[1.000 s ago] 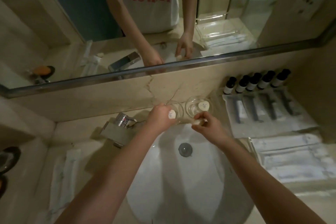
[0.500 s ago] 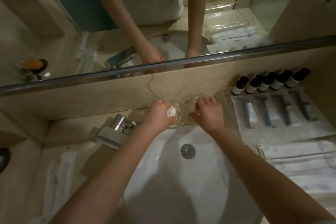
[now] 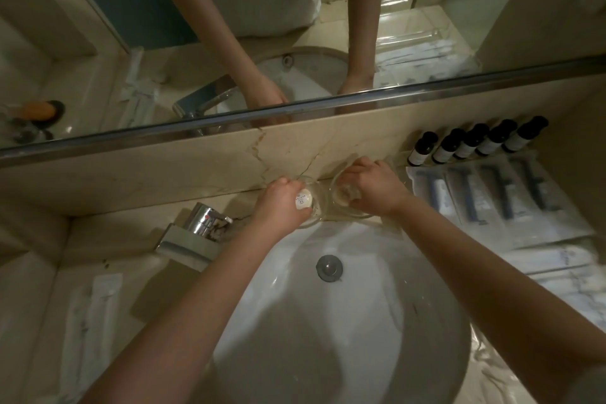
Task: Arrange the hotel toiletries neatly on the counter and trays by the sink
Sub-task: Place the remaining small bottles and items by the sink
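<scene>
My left hand (image 3: 283, 203) is closed around the left glass dish (image 3: 313, 207), and the small round soap (image 3: 303, 199) with its white label sits in it, just beside my thumb. My right hand (image 3: 370, 188) covers the right glass dish (image 3: 349, 203); its grip seems closed on the rim, but I cannot tell if the fingers hold the dish or only press on it. Both dishes stand on the table behind the sink (image 3: 344, 321), against the back wall, almost touching each other.

To do this step well, I should slide the dishes and not lift them — glass on stone is slippery, and the basin edge is just in front. I would keep both at the same distance from the wall, with a small equal gap between them, so they make one line with the dark bottles (image 3: 477, 143) at the right. The soap label should face up. I think I must let go slowly — one hand first, then the other.
</scene>
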`<control>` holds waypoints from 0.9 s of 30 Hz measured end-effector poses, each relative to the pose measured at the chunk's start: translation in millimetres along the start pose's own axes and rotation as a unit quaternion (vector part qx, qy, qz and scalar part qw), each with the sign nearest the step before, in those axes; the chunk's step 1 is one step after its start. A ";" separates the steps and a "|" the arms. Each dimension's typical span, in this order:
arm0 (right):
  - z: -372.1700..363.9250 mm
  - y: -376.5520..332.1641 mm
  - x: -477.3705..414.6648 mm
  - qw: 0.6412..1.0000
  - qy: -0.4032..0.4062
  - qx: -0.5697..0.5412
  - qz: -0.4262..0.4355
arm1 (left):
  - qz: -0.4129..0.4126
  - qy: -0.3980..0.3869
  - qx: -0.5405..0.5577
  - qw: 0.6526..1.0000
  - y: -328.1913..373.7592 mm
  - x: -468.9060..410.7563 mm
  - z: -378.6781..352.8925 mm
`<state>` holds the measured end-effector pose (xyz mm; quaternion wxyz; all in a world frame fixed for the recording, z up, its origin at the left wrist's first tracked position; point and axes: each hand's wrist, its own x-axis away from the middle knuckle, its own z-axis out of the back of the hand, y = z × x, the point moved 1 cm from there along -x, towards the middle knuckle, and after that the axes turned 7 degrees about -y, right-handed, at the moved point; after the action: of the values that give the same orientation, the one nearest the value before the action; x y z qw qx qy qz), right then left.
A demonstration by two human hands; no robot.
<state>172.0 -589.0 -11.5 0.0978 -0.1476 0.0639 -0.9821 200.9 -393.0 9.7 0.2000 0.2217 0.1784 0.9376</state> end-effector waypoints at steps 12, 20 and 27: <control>-8.7 2.2 -3.7 0.996 0.057 -0.046 -0.056 | 0.008 -0.003 0.002 1.000 -7.4 -2.4 -3.4; -3.2 3.7 -0.5 0.996 0.019 -0.039 -0.076 | 0.027 -0.020 -0.017 0.999 -15.0 -13.7 -2.7; -0.8 -4.5 -0.1 0.996 0.002 -0.034 -0.082 | 0.006 -0.057 0.014 0.998 -3.6 -33.4 -16.4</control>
<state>171.1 -584.5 -11.6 0.0115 -0.1538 0.0852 -0.9844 221.5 -409.1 -17.1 0.2016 0.2788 0.1782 0.9219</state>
